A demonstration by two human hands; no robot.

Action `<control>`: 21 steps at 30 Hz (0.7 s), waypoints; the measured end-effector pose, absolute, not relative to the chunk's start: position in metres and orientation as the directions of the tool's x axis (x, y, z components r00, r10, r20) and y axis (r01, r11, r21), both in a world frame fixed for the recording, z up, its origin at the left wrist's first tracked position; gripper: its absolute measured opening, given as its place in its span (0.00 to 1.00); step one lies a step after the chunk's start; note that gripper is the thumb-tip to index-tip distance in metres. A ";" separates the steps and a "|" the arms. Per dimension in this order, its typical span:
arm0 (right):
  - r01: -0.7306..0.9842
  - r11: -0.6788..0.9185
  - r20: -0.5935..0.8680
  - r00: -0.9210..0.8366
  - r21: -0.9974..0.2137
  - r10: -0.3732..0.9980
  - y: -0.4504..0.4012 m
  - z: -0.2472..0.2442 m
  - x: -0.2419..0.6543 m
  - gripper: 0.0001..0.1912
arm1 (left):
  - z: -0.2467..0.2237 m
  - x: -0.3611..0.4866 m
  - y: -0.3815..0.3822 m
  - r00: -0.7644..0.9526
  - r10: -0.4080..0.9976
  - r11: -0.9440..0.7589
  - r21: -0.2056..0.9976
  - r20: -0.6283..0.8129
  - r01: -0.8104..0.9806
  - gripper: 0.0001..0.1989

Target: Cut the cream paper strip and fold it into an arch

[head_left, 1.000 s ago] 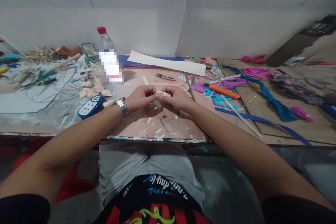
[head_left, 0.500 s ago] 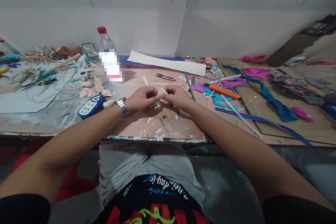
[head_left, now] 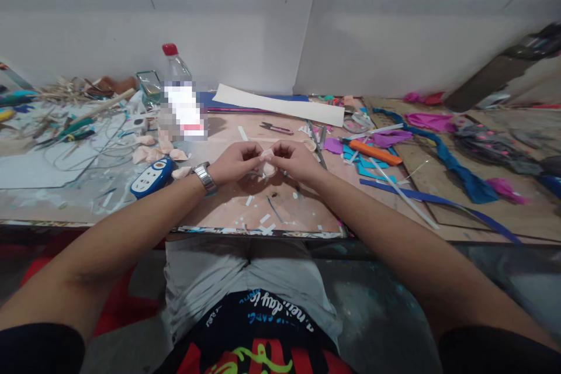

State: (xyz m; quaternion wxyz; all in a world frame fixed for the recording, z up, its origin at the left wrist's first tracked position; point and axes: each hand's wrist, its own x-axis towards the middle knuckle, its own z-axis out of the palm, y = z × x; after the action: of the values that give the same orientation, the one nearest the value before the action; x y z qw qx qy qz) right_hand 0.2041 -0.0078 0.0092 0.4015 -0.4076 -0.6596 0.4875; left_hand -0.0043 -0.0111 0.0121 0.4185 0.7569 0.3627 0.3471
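Pinching a pale scrap (head_left: 269,169) between left hand (head_left: 236,162) and right hand (head_left: 297,161), the person now has it hanging towards six o'clock, no longer spread towards three. Shaping seems unfinished.

Closed off behind by pale grey wall panels (head_left: 210,41) — crossed by a darker band (head_left: 109,6), meeting at an upright seam (head_left: 305,35). Lit dimly. Furnished with a wooden worktable (head_left: 219,204) — above dark, blue-specked floor (head_left: 372,304).
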 end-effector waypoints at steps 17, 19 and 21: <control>0.079 0.320 0.278 -0.332 -0.944 0.901 -0.009 0.012 0.203 0.21 | 0.010 -0.005 -0.010 0.488 0.845 -0.361 0.906 0.218 0.221 0.21; 0.092 0.338 0.291 -0.337 -0.937 0.895 -0.011 0.014 0.203 0.18 | 0.010 -0.005 -0.010 0.486 0.849 -0.343 0.915 0.206 0.213 0.21; 0.111 0.351 0.296 -0.341 -0.930 0.892 -0.012 0.016 0.203 0.15 | 0.010 -0.005 -0.009 0.483 0.853 -0.331 0.921 0.198 0.206 0.21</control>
State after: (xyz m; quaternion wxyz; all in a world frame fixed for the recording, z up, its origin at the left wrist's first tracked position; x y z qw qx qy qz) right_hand 0.2034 -0.0117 0.0156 0.4448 -0.3628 -0.6912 0.4390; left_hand -0.0051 -0.0094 0.0100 0.4520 0.7329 0.3611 0.3581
